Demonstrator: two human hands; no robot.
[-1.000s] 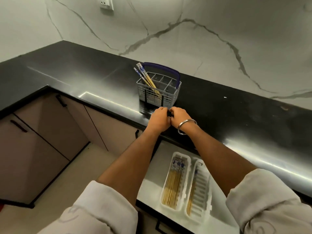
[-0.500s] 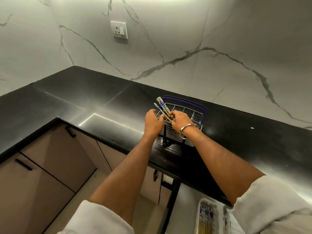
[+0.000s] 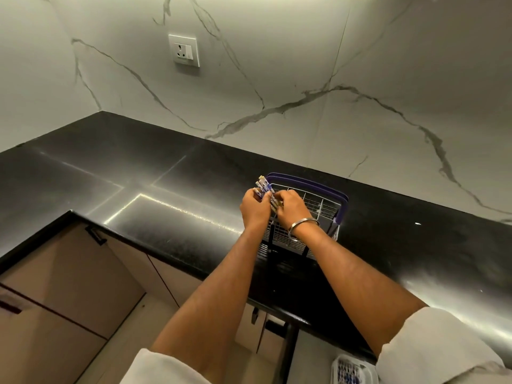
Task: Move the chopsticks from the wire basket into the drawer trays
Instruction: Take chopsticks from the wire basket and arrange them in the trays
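Observation:
A white wire basket (image 3: 318,206) with a dark blue handle stands on the black counter near its front edge. A bundle of chopsticks (image 3: 265,189) with blue-and-white patterned tops sticks up from the basket's left corner. My left hand (image 3: 255,209) and my right hand (image 3: 291,207) are both closed around this bundle, one on each side, at the basket's rim. My right wrist wears a metal bangle. A corner of one white drawer tray (image 3: 349,370) with chopsticks in it shows at the bottom edge; the rest of the drawer is out of view.
The black counter (image 3: 138,173) runs in an L along a white marble wall with a socket (image 3: 184,50). Beige cabinet doors (image 3: 69,286) with black handles lie below on the left.
My hands rose from the counter's front edge to the basket and closed on the chopsticks. The view tilted upward, so the drawer trays slid almost out of sight.

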